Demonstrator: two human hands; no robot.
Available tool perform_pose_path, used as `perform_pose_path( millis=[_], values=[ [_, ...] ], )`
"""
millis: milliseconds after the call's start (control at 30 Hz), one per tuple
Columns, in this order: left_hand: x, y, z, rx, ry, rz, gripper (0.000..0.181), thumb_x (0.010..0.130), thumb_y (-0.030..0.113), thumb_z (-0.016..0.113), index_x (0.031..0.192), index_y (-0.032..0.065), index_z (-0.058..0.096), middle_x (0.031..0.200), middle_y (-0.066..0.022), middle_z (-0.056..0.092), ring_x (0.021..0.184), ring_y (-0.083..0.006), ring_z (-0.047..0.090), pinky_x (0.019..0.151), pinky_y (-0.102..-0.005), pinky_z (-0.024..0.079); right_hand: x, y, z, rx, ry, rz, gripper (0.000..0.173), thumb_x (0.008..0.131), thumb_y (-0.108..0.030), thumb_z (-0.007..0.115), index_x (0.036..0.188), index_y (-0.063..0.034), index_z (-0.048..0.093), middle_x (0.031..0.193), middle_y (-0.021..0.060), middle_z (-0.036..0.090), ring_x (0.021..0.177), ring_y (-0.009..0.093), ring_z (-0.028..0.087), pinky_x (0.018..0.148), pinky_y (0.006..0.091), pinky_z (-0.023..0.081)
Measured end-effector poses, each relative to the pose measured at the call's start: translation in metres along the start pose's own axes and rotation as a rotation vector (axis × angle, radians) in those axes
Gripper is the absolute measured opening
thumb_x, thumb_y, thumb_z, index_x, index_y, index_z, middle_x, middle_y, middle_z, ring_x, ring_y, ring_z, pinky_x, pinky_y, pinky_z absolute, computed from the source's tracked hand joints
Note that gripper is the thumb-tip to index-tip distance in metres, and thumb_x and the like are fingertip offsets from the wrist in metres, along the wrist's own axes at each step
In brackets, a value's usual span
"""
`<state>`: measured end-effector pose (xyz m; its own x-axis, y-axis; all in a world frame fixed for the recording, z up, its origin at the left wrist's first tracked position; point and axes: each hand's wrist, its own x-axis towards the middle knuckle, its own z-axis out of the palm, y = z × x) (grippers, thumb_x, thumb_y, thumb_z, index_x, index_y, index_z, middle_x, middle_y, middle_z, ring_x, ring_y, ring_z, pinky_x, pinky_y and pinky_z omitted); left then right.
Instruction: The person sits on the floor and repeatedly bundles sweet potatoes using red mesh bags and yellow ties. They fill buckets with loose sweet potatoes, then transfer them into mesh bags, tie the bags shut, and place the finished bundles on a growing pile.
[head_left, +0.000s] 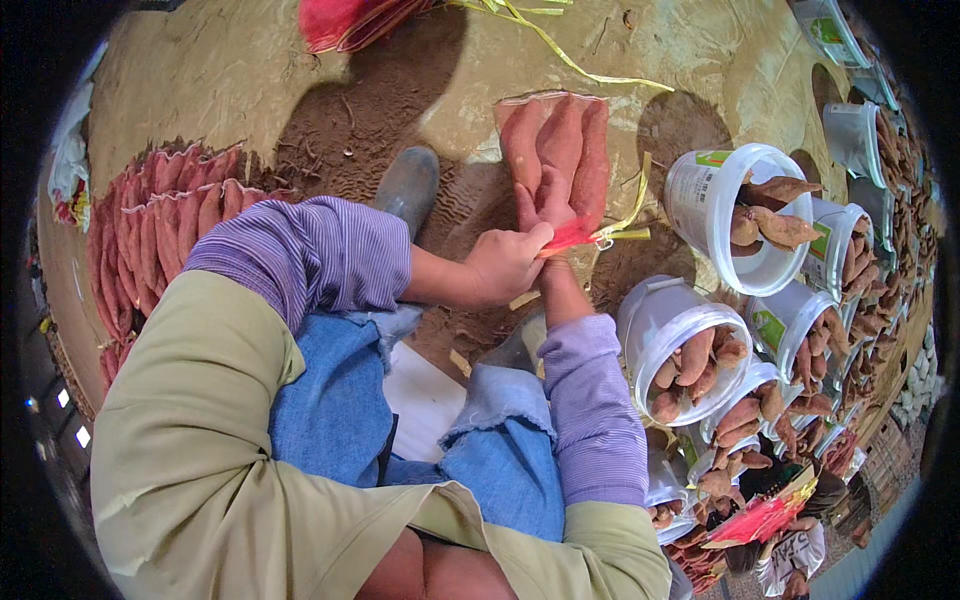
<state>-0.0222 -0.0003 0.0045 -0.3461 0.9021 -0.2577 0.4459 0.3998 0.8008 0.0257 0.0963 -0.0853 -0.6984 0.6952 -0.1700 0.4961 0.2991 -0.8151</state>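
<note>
A red mesh bag (553, 139) lies on the ground in front of me with several sweet potatoes (589, 161) side by side in it. My left hand (508, 262) pinches the bag's bunched red mouth at the near end. My right hand (553, 199) reaches past that mouth and rests at the near ends of the sweet potatoes. It looks tinted red, apparently seen through the mesh; whether it grips anything is unclear. A yellow drawstring (637, 199) trails from the mouth to the right.
White plastic buckets (651, 345) of sweet potatoes crowd the right side. Filled red mesh bags (169, 210) stand in rows at left. Empty red mesh bags (360, 19) with yellow ties (570, 64) lie at the far edge. Another person (791, 559) is at lower right, near red bags (761, 514).
</note>
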Motion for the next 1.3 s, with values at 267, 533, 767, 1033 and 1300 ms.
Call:
perform_pose_path(
  millis=[267,533,767,1033,1300],
  values=[
    [0.004,-0.008,-0.019,0.038,-0.005,-0.053,0.019,0.082,0.015,0.056,0.095,0.0082,0.044,0.075,-0.0225,0.058,0.072,-0.0432,0.058,0.061,-0.0527,0.044,0.015,-0.023,-0.003,-0.381,-0.318,-0.01,0.064,0.084,-0.04,0.058,0.131,-0.0068,0.029,0.096,0.0223,0.062,0.082,0.04,0.062,0.066,0.0456,0.049],
    [0.01,-0.024,-0.016,-0.055,-0.036,-0.1,0.017,0.084,0.017,0.053,0.095,0.0071,0.044,0.077,-0.0246,0.058,0.078,-0.0449,0.057,0.066,-0.0531,0.043,-0.047,-0.041,-0.074,-0.11,-0.284,0.01,0.016,0.081,-0.015,0.061,0.093,-0.0067,0.064,0.09,0.0194,0.064,0.087,0.038,0.06,0.075,0.0422,0.048],
    [0.013,-0.032,-0.016,-0.066,-0.023,-0.099,0.015,0.084,0.015,0.05,0.096,0.0064,0.046,0.08,-0.0264,0.058,0.079,-0.0455,0.057,0.068,-0.0539,0.042,0.013,-0.095,-0.273,-1.027,0.444,-0.101,0.038,0.074,-0.004,0.063,0.111,-0.0062,0.058,0.11,0.0147,0.06,0.103,0.031,0.056,0.087,0.0373,0.045],
    [0.023,-0.018,-0.028,-0.086,-0.042,0.003,0.037,0.078,0.028,0.065,0.097,0.0026,0.047,0.087,-0.0219,0.058,0.087,-0.0396,0.056,0.074,-0.0465,0.044,0.052,-0.029,-0.315,-1.22,0.38,-0.317,0.042,0.08,-0.024,0.062,0.12,-0.0152,0.051,0.12,0.0078,0.055,0.117,0.028,0.048,0.101,0.0521,0.028],
    [0.068,0.075,-0.068,-0.438,0.187,0.264,0.048,0.08,0.044,0.065,0.091,0.0011,0.048,0.079,-0.0152,0.054,0.073,-0.0273,0.055,0.066,-0.0384,0.045,-0.034,-0.132,-0.185,-0.449,0.104,-0.29,0.053,0.077,-0.025,0.07,0.122,-0.0038,0.05,0.102,0.0173,0.056,0.091,0.035,0.057,0.075,0.0397,0.048]
  ],
)
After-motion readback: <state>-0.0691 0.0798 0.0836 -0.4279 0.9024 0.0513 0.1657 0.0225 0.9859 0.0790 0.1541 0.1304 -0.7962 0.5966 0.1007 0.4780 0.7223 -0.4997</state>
